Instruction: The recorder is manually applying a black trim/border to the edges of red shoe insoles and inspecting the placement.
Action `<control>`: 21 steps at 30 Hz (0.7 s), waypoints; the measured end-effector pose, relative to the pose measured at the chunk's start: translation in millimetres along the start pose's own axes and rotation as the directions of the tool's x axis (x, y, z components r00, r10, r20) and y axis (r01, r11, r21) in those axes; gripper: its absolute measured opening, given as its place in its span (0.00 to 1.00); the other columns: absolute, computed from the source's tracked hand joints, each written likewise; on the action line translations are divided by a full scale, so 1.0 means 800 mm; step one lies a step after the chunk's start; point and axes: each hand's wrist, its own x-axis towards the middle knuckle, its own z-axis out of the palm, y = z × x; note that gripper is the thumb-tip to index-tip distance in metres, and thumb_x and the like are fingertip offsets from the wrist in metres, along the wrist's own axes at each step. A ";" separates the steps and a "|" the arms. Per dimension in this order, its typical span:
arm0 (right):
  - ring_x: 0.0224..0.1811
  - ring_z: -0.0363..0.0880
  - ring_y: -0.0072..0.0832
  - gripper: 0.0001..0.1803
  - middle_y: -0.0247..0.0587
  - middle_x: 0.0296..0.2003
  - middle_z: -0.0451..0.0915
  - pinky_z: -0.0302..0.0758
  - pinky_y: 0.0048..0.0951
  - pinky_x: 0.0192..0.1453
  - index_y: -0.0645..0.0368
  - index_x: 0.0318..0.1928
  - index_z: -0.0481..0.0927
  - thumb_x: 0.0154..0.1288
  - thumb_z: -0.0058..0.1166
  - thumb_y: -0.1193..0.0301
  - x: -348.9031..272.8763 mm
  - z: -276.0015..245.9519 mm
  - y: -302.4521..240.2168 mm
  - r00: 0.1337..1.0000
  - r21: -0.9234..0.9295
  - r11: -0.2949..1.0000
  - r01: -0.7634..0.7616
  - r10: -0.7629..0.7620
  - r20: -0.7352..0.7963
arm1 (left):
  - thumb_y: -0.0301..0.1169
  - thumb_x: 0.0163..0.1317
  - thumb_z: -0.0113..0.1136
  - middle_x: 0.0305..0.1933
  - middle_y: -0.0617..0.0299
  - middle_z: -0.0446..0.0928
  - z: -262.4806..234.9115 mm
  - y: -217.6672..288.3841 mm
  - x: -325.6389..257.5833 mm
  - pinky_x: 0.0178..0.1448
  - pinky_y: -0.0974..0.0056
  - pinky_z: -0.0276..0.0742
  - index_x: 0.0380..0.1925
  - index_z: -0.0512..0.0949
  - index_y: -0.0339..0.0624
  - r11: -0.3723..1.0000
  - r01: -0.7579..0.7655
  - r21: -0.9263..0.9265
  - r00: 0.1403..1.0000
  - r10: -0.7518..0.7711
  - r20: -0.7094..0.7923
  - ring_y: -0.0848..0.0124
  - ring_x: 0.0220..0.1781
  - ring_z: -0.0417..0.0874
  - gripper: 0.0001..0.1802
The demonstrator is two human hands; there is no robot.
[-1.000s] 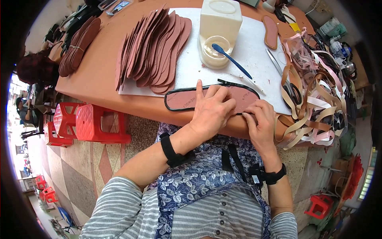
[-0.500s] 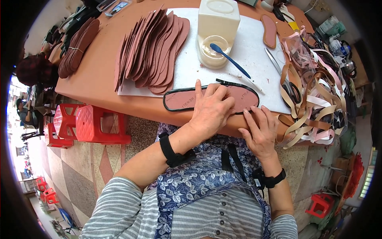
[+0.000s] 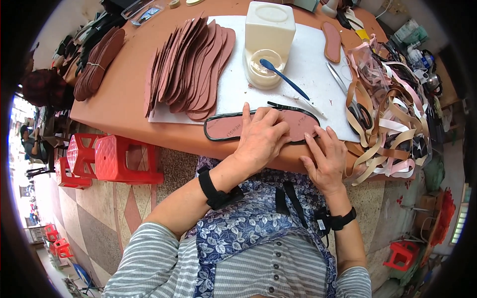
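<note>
A pinkish-brown insole (image 3: 226, 127) with black binding around its edge lies flat at the table's near edge. A loose tail of the black binding (image 3: 281, 106) sticks out along its far side. My left hand (image 3: 262, 133) lies over the insole's middle, one finger stretched out, the others bent and gripping near the close edge. Around the right rounded end, my right hand (image 3: 326, 158) rests its extended fingertips on the bound rim, thumb apart from them. What sits under the left fingertips is hidden.
Beyond lie a stack of insoles (image 3: 191, 69), a cream container (image 3: 270, 30) with a glue cup and blue-handled brush (image 3: 285, 79), and a white stick (image 3: 316, 110). Scissors (image 3: 361, 114) and tangled ribbon strips (image 3: 397, 134) are at right. Red stools (image 3: 119, 159) stand at lower left.
My right fingertips have shifted slightly farther around the insole's right end. My left hand keeps its grip in nearly the same place. The whole view has tilted a little.
</note>
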 end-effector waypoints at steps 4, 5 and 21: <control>0.67 0.67 0.40 0.26 0.38 0.63 0.73 0.60 0.43 0.65 0.49 0.58 0.81 0.61 0.59 0.55 0.001 0.006 -0.001 1.000 0.005 1.000 0.003 -0.003 -0.010 | 0.30 0.57 0.67 0.45 0.64 0.76 -0.019 -0.005 -0.001 0.73 0.35 0.52 0.35 0.81 0.48 0.987 0.023 -0.157 0.999 -0.017 0.038 0.59 0.56 0.76 0.06; 0.67 0.67 0.40 0.25 0.38 0.64 0.73 0.60 0.43 0.65 0.49 0.58 0.82 0.61 0.59 0.55 -0.001 0.006 0.001 1.000 -0.001 1.000 0.003 -0.003 -0.007 | 0.30 0.57 0.67 0.45 0.64 0.76 -0.027 -0.008 -0.003 0.73 0.35 0.52 0.35 0.81 0.48 0.988 0.027 -0.152 0.999 -0.022 0.038 0.59 0.56 0.76 0.06; 0.67 0.67 0.45 0.25 0.44 0.65 0.71 0.64 0.45 0.65 0.52 0.61 0.79 0.66 0.54 0.56 -0.005 0.015 0.001 0.998 -0.019 1.000 0.016 -0.017 -0.061 | 0.27 0.51 0.72 0.62 0.52 0.72 -0.095 -0.066 -0.097 0.66 0.54 0.71 0.55 0.78 0.43 0.996 0.079 0.045 0.980 -0.070 -0.186 0.52 0.63 0.74 0.27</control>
